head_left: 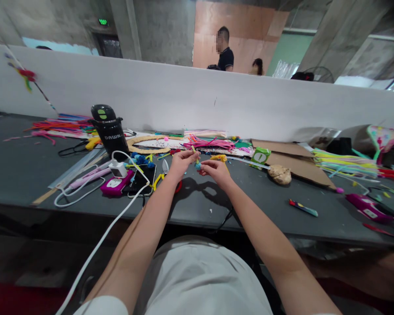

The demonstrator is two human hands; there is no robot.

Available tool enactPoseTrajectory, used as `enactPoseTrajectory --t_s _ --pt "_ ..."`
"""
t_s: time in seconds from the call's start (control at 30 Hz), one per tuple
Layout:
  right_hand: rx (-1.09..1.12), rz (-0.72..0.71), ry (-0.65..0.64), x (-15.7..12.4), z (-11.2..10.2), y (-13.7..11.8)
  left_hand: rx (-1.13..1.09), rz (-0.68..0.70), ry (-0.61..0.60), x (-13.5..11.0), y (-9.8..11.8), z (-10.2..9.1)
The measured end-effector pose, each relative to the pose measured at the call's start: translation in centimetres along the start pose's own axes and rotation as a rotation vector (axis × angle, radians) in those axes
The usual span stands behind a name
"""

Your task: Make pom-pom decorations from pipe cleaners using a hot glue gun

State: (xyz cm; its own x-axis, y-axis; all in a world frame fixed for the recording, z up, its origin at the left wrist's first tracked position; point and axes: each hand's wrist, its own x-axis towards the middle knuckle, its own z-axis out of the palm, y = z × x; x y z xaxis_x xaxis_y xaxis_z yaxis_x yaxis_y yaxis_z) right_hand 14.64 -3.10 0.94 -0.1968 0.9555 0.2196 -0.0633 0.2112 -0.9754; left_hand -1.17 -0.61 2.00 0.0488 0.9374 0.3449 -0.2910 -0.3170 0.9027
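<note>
Over the counter (259,205), pinching a blue-and-yellow pipe-cleaner piece (197,166) between left hand (183,162) and right hand (218,170), probably for steadiness.

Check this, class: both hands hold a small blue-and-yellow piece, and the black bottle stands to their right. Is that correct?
Wrong side: the head view shows the black bottle standing to the left of the left hand and right hand, which do hold the blue-and-yellow piece.
</note>
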Motion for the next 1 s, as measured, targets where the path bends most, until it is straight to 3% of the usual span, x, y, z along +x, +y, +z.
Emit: enactPoseTrajectory --t_s 0.3,0.73,1.0 --pt "-0.048 -0.063 0.021 -0.07 0.0 -0.22 0.006 0.006 -0.002 0.21 0.01 -0.31" --pt "0.057 -0.016 -0.021 0.0 -0.13 -0.32 -0.017 0.018 -0.032 0.34 -0.16 -0.73" --pt "0.081 0.009 -0.006 0.25 -0.24 -0.08 -0.046 -0.052 0.043 0.55 -0.22 -0.9"
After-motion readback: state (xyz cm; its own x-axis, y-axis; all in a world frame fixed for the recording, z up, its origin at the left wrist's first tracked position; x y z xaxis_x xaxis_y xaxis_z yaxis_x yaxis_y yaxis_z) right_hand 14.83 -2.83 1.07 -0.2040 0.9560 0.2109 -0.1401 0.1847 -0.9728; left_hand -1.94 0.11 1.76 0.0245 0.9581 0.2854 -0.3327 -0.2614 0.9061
